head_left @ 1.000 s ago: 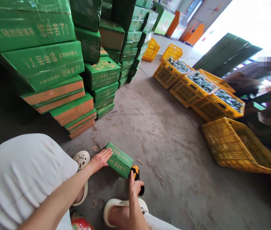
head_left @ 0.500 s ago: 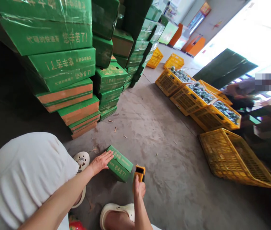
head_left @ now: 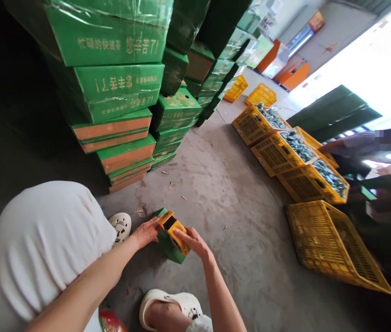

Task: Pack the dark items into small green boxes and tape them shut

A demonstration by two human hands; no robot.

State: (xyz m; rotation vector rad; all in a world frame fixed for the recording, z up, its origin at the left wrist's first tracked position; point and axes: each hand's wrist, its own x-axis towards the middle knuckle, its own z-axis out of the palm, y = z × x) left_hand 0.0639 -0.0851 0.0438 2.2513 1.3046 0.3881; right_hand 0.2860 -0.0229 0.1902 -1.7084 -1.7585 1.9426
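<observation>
A small green cardboard box with printed lettering lies on the floor between my feet. My left hand rests on its near-left end, fingers stretched out flat and thumb down the side. My right hand grips an orange-yellow tape dispenser with a black part. The dispenser lies along the top of the box and covers most of it, its front end close to my left fingertips. Whether tape touches the cardboard is hidden.
Tall stacks of green cartons rise at the left. Yellow crates filled with small greyish-green items stand at the right, with a tilted yellow crate nearer me. Another person is behind them. My white clogs flank the box.
My right hand has brought the tape dispenser from beside the box up onto its top, towards my left hand. My left hand stays at the box's end. The view has shifted slightly.
</observation>
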